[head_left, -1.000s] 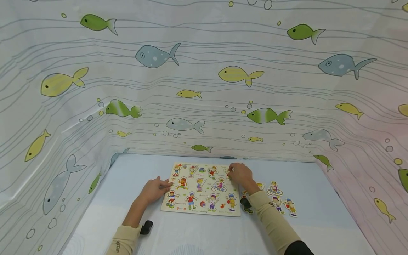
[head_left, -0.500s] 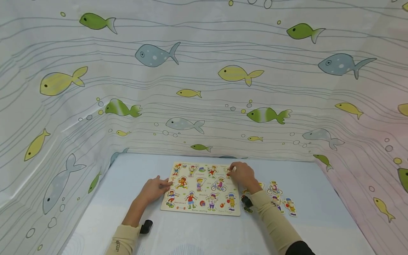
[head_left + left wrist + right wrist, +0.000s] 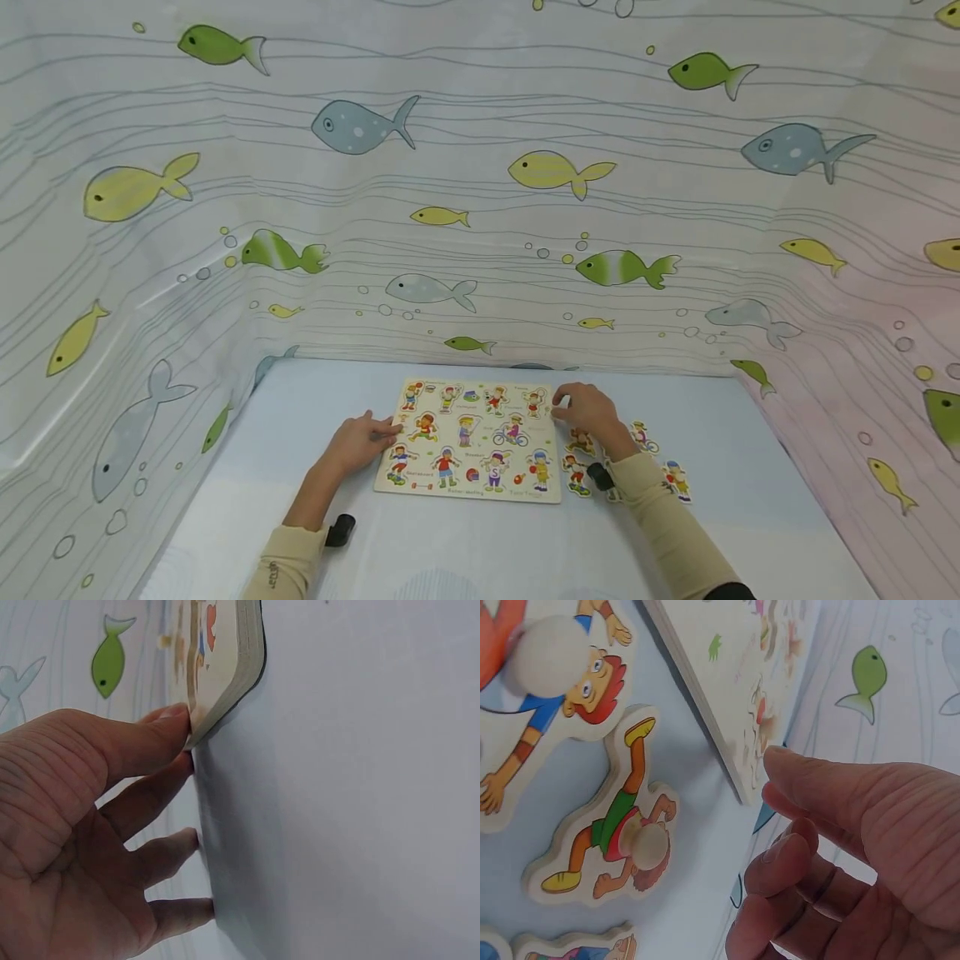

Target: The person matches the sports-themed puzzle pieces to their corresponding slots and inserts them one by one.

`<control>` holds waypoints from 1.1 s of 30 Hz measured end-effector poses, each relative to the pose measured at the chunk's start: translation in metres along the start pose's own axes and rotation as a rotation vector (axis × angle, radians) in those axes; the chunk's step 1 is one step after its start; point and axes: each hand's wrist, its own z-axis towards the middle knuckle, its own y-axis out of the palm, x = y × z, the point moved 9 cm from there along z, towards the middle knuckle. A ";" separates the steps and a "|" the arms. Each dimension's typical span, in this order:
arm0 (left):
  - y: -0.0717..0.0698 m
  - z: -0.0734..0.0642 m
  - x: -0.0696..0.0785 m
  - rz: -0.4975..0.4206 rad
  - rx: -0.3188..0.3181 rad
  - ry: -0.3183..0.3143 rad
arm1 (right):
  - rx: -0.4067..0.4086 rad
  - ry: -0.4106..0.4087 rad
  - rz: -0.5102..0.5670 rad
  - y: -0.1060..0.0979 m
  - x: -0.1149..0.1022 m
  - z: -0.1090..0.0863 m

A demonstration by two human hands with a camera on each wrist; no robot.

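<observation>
A cream puzzle board (image 3: 450, 450) printed with sporting children lies on the table. My left hand (image 3: 358, 442) is at its left edge; in the left wrist view, the thumb and forefinger (image 3: 154, 742) pinch the corner while the other fingertips rest on the table. Just off the upper right corner is my right hand (image 3: 588, 410), fingers loosely bent and holding nothing. Beside that hand, the tennis player picture (image 3: 535, 402) appears on the board. In the right wrist view, a wooden runner piece (image 3: 622, 832) with a round knob lies near my right hand (image 3: 840, 862).
Several knobbed pieces lie right of the board, including a red-haired figure (image 3: 576, 473), a cyclist (image 3: 641, 436) and a figure with a ball (image 3: 677, 479). The right forearm covers part of them. A fish-patterned sheet (image 3: 480, 192) rises behind the pale table (image 3: 450, 550).
My right hand has let go at the tennis player picture and drawn off the board to the right. My left hand keeps its place at the board's edge. The view has shifted slightly.
</observation>
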 end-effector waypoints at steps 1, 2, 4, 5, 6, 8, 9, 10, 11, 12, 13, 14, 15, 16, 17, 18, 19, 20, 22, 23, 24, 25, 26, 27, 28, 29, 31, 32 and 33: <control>0.000 0.000 0.000 -0.004 0.000 -0.005 | -0.003 -0.001 -0.001 0.001 0.001 -0.001; 0.000 0.000 0.000 -0.008 -0.001 -0.007 | -0.005 -0.002 -0.002 0.001 0.002 -0.002; 0.001 0.000 -0.001 -0.011 -0.003 -0.012 | -0.006 -0.008 0.003 0.001 0.003 -0.005; 0.001 0.000 -0.001 -0.012 -0.003 -0.013 | -0.009 -0.010 0.008 0.001 0.003 -0.006; 0.001 0.000 -0.001 -0.011 -0.002 -0.014 | -0.014 -0.011 0.009 0.001 0.003 -0.008; 0.001 0.000 -0.001 -0.006 -0.003 -0.010 | -0.029 -0.011 0.008 0.002 0.003 -0.011; 0.001 0.000 -0.001 -0.004 -0.002 -0.009 | -0.037 -0.010 0.007 0.002 0.004 -0.013; 0.001 0.000 -0.001 -0.005 0.000 -0.008 | -0.042 -0.010 0.002 0.003 0.005 -0.014; 0.001 0.000 -0.001 -0.006 0.002 -0.007 | -0.049 -0.006 -0.002 0.003 0.006 -0.016; 0.001 0.000 0.000 -0.007 0.005 -0.005 | -0.053 -0.004 -0.007 0.003 0.007 -0.017; 0.000 0.000 0.000 -0.009 0.007 -0.003 | -0.053 -0.001 -0.007 0.003 0.008 -0.018; 0.000 0.001 0.000 -0.010 0.009 0.000 | -0.052 0.002 -0.008 0.003 0.009 -0.020; 0.000 0.001 0.000 -0.012 0.010 0.001 | -0.048 -0.002 -0.009 0.002 0.009 -0.021; -0.001 0.001 0.001 -0.014 0.013 0.004 | -0.046 -0.003 -0.009 0.002 0.010 -0.022; -0.001 0.001 0.001 -0.014 0.013 0.006 | -0.043 -0.004 -0.004 0.001 0.010 -0.024; -0.001 0.001 0.001 -0.015 0.014 0.008 | -0.040 -0.009 0.001 0.001 0.011 -0.025; -0.001 0.001 0.001 -0.014 0.014 0.009 | -0.036 -0.013 0.005 0.001 0.012 -0.027; -0.001 0.001 0.001 -0.012 0.013 0.009 | -0.034 -0.017 0.009 0.002 0.013 -0.028; -0.001 0.000 0.001 -0.009 0.014 0.009 | -0.032 -0.021 0.017 0.003 0.015 -0.030; -0.001 0.000 0.001 -0.009 0.014 0.008 | -0.030 -0.024 0.019 0.004 0.016 -0.031; -0.001 0.000 0.002 -0.009 0.014 0.007 | -0.029 -0.027 0.020 0.004 0.017 -0.032; -0.001 0.000 0.002 -0.009 0.013 0.007 | -0.028 -0.028 0.020 0.004 0.018 -0.034; -0.002 -0.001 0.002 -0.009 0.013 0.006 | -0.028 -0.027 0.023 0.004 0.019 -0.035; -0.002 -0.001 0.003 -0.009 0.013 0.006 | -0.026 -0.027 0.025 0.004 0.020 -0.036; -0.002 -0.002 0.003 -0.010 0.012 0.005 | -0.024 -0.027 0.030 0.004 0.020 -0.038; -0.003 -0.002 0.003 -0.009 0.011 0.004 | -0.023 -0.026 0.035 0.004 0.021 -0.039; -0.003 -0.003 0.004 -0.006 0.010 0.005 | -0.022 -0.021 0.039 0.003 0.021 -0.042; -0.003 -0.003 0.004 -0.002 0.011 0.004 | -0.022 -0.019 0.041 0.003 0.022 -0.043; -0.003 -0.003 0.004 0.000 0.012 0.006 | -0.021 -0.021 0.040 0.003 0.022 -0.044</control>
